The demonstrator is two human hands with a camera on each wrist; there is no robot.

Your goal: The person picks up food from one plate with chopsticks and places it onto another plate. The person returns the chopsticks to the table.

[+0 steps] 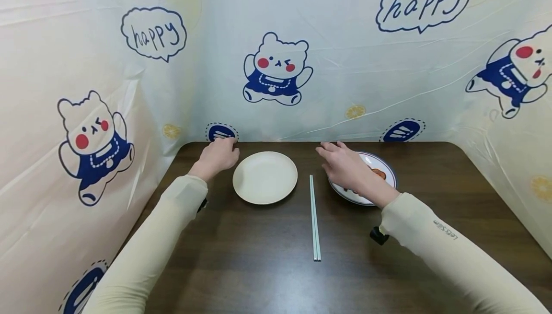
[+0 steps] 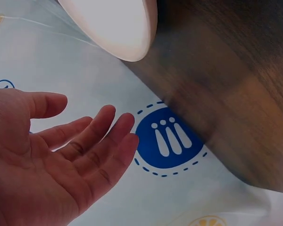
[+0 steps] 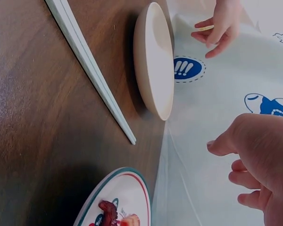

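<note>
Beside a smooth, round cream plate, my relaxed left hand is hovering empty. Above a white, banded plate, my right hand is hanging loose, empty.

On the table, chopsticks between the left plate and right plate, food on the latter.

cream plate, pale green chopsticks
</note>
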